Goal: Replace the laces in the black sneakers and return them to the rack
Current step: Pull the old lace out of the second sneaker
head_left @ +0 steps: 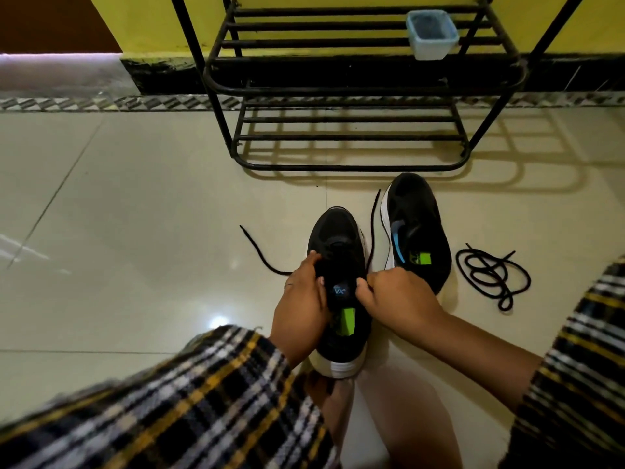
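On the floor (135,198) before the rack (351,82), the left hand (304,299) grips the near sneaker (341,252), tongue marked "VX", while the right hand (395,292) pinches its lace (373,225); the second sneaker (419,231) and a loose lace (490,275) lie alongside.

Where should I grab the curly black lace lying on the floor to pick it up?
Pinch the loose lace from above at one of its two free tips, which stick up and out toward the rack. The rest is coiled in overlapping loops, so a tip probably lets it trail out untangled.
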{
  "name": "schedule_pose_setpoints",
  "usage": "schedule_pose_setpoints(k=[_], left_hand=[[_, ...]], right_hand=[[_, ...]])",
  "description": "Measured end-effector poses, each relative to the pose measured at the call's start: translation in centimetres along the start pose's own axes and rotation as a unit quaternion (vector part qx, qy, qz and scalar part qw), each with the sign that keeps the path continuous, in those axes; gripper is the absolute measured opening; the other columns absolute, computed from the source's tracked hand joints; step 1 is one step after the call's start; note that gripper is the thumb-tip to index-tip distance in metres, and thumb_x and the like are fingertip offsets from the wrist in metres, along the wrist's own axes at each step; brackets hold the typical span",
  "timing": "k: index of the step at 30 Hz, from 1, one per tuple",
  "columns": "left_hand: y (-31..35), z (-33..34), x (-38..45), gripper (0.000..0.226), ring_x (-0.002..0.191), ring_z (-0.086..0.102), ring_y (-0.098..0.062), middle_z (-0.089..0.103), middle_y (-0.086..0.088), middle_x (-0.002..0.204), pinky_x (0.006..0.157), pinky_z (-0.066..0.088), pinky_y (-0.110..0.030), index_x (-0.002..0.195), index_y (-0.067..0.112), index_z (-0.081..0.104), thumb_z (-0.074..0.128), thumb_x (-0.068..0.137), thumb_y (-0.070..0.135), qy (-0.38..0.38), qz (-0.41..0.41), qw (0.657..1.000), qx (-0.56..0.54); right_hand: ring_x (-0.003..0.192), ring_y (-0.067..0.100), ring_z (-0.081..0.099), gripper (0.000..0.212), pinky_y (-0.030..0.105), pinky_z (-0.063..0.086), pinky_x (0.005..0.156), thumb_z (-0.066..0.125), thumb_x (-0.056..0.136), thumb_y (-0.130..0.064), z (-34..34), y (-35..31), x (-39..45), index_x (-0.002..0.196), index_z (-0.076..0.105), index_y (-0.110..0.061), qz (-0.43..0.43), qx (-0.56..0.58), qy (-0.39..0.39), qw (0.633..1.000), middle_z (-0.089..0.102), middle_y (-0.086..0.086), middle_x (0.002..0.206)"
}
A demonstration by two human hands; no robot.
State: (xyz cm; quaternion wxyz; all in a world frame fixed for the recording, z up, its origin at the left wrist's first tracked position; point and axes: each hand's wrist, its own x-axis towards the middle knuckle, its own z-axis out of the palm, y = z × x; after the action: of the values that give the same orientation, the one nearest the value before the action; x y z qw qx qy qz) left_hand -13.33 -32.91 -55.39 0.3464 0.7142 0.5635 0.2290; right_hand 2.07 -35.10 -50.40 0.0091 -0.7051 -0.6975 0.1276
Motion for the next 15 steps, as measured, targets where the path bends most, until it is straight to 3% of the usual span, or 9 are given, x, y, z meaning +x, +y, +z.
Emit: schedule_pose_setpoints(k=[3,6,9,12,15], left_hand=[[0.3,0.0,-0.4,0.042,0.126,0.035,-0.010,0.016,-0.003,0.152,0.103,0.032,-0.026,0.139,0.011,0.031,0.038,0.098,0.020,0.075,-0.014,0.996,-0.043],[0.4,-0.3,-0.3,0.045,0.135,0.021,-0.014,0.015,-0.005,0.150,0.108,0.020,-0.029,0.138,0.015,0.033,0.039,0.093,0.015,0.115,-0.005,0.993,-0.031],[0.5,-0.8,0.1,0.053,0.137,0.016,-0.024,0.010,0.002,0.152,0.107,0.029,-0.037,0.139,0.033,0.035,0.036,0.091,0.013,0.056,0.031,0.997,0.041],[0.7,-1.3,0.4,0.062,0.137,0.008,-0.027,0.012,0.001,0.156,0.105,0.032,-0.048,0.135,0.042,0.043,0.013,0.081,0.035,0.003,0.060,0.986,0.153],[0.9,-1.4,0.5,0.062,0.136,0.013,-0.035,0.024,-0.006,0.154,0.103,0.033,-0.050,0.127,0.036,0.054,0.016,0.078,0.038,-0.019,0.080,0.975,0.208]], right_hand=[[0.053,0.022,0.041,0.045,0.032,0.023,0.047,0.036,0.097,-0.033,0.7,0.9,0.1,0.058,0.041,-0.012,0.041,0.046,-0.014,0.998,0.037,0.002,0.053],[0.046,0.024,0.037,0.050,0.035,0.027,0.051,0.042,0.096,-0.028,1.3,1.6,0.5,0.050,0.029,-0.011,0.072,0.148,-0.030,0.986,0.037,0.008,0.046],[0.053,0.032,0.051,0.051,0.040,0.040,0.054,0.041,0.095,-0.028,1.6,1.6,0.5,0.049,0.032,-0.011,0.069,0.156,-0.030,0.985,0.054,0.018,0.053],[0.051,0.025,0.041,0.048,0.036,0.027,0.049,0.039,0.097,-0.030,1.5,1.4,0.4,0.052,0.031,-0.013,0.050,0.096,-0.030,0.994,0.039,0.007,0.050],[0.054,0.022,0.041,0.044,0.035,0.023,0.047,0.037,0.097,-0.032,1.1,1.2,0.4,0.058,0.037,-0.012,0.032,0.049,-0.032,0.998,0.035,0.002,0.052]])
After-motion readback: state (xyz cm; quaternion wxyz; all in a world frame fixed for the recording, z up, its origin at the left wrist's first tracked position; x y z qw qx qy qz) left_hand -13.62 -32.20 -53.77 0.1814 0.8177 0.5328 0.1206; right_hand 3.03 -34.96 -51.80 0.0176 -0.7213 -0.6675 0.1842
